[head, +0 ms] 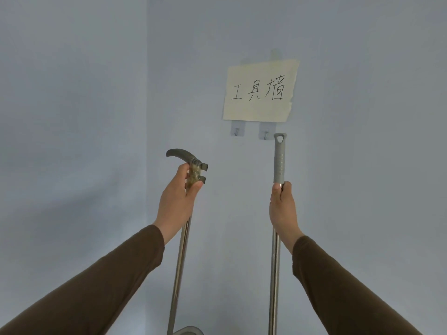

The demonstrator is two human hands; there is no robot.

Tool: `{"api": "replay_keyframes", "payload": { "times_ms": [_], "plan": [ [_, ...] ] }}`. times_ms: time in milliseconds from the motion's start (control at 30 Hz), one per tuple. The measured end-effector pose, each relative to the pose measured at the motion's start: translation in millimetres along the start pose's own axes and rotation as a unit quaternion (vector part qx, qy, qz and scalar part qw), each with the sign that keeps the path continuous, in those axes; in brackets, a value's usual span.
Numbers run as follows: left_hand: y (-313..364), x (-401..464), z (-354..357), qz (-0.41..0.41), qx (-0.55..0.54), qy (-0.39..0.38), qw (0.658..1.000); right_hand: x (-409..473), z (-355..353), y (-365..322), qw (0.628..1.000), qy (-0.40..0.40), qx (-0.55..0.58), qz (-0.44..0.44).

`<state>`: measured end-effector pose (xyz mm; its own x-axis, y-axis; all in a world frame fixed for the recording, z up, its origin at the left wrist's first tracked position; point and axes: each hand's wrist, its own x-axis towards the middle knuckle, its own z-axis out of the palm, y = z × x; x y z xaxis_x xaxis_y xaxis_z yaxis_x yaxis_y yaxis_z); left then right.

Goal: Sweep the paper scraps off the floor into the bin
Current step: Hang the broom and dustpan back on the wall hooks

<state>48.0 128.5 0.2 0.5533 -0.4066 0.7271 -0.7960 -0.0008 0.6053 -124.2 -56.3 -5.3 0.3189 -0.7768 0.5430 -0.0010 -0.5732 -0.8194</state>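
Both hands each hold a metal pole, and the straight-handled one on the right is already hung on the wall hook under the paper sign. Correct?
Not quite. In the head view the right hand holds the straight-handled pole beside the hook, its loop not on it. The left hand holds the curved-handled pole, as stated.

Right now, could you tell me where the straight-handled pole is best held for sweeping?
Grip the ribbed grey sleeve at the top, coming from the near side. The right hand holds the smooth metal shaft just below it.

Got my dustpan handle (180, 240), chrome pole with curved grey top, upright on my left; broom handle (275, 238), chrome with straight grey sleeve, upright on my right.
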Motion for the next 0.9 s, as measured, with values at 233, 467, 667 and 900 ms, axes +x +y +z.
{"api": "replay_keyframes", "payload": {
  "times_ms": [233,467,667,900],
  "plan": [
    [-17,38,24,0.014,0.047,-0.020,0.999,38,17,11,0.999,0.001,-0.043,0.031],
    [-41,72,40,0.012,0.102,-0.018,0.995,72,32,6,0.998,-0.012,-0.063,0.008],
    [-47,96,52,0.015,0.127,-0.002,0.992,94,45,12,0.998,-0.019,-0.052,-0.001],
    [-45,118,72,0.041,0.114,0.005,0.993,101,52,31,1.000,-0.022,-0.021,-0.001]
  ]
}}
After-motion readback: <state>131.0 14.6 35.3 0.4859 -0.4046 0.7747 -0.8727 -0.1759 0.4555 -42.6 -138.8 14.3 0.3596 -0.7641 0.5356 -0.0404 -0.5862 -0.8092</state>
